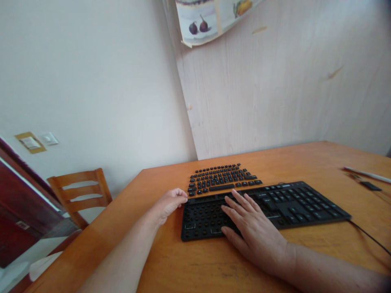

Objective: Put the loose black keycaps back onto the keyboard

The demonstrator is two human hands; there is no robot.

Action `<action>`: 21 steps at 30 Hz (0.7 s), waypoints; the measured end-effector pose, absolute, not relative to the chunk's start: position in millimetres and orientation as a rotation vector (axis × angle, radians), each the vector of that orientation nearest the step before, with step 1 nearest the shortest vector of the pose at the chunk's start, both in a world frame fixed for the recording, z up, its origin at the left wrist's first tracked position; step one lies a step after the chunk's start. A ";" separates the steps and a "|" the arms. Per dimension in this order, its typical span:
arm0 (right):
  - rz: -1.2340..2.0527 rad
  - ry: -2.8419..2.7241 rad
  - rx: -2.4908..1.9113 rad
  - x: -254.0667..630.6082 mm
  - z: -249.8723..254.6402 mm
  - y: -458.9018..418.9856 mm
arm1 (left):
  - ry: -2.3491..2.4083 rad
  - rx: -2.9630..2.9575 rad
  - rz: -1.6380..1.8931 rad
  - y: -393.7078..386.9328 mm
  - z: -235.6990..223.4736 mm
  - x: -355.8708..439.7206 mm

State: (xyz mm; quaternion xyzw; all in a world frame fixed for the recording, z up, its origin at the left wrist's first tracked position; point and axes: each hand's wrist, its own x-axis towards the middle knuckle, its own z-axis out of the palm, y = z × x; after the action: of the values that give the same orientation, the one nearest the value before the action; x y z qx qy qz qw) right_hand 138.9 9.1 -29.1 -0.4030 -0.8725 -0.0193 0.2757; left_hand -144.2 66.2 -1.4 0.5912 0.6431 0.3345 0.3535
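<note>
A black computer keyboard (293, 207) lies on the table, its left part stripped of keycaps so that bare key posts and a few wire bars show. My left hand (169, 203) is at its upper left corner, thumb and forefinger pinched together. A small dark piece is at those fingertips; whether it is held or part of the keyboard is unclear. My right hand (249, 226) rests flat across the middle of the keyboard, fingers spread, hiding some of the key posts. Just behind the keyboard, loose black keycaps (221, 178) lie in rows, a long space bar (221, 187) among them.
The wooden table (183, 264) meets a pale board wall (259, 101) at the back. A cable (369, 238) runs off the keyboard's right end. Thin tools (366, 174) and a small black item (370, 186) lie far right. A wooden chair (81, 191) stands left.
</note>
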 end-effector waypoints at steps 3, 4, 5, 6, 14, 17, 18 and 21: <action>-0.052 -2.355 -1.089 139.0 -29.7 9.3 | 1.666 1.529 0.866 66.4 -2.6 -143.4; -0.055 -2.362 -1.095 139.1 -29.9 9.4 | 1.663 1.530 0.866 66.6 -2.9 -143.4; -0.060 -2.367 -1.098 139.2 -30.0 9.4 | 1.658 1.531 0.867 66.8 -2.9 -143.7; -0.064 -2.371 -1.099 139.3 -30.2 9.5 | 1.652 1.533 0.867 66.9 -2.9 -144.0; -0.075 -2.372 -1.098 139.2 -29.5 9.6 | 1.663 1.527 0.860 66.6 -2.3 -143.2; -0.060 -2.370 -1.101 139.0 -29.1 9.3 | 1.662 1.525 0.861 66.3 -1.9 -142.7; -0.056 -2.368 -1.101 139.0 -28.9 9.0 | 1.658 1.526 0.862 66.2 -1.8 -142.8; -0.049 -2.349 -1.101 138.7 -28.0 8.1 | 1.653 1.529 0.862 66.0 -1.5 -142.9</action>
State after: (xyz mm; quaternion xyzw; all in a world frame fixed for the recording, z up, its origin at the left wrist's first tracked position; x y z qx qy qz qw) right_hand 138.7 8.1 -28.0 -0.4085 -0.8718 -0.0182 0.2698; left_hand -142.9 66.0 -1.5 0.5922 0.6403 0.3341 0.3572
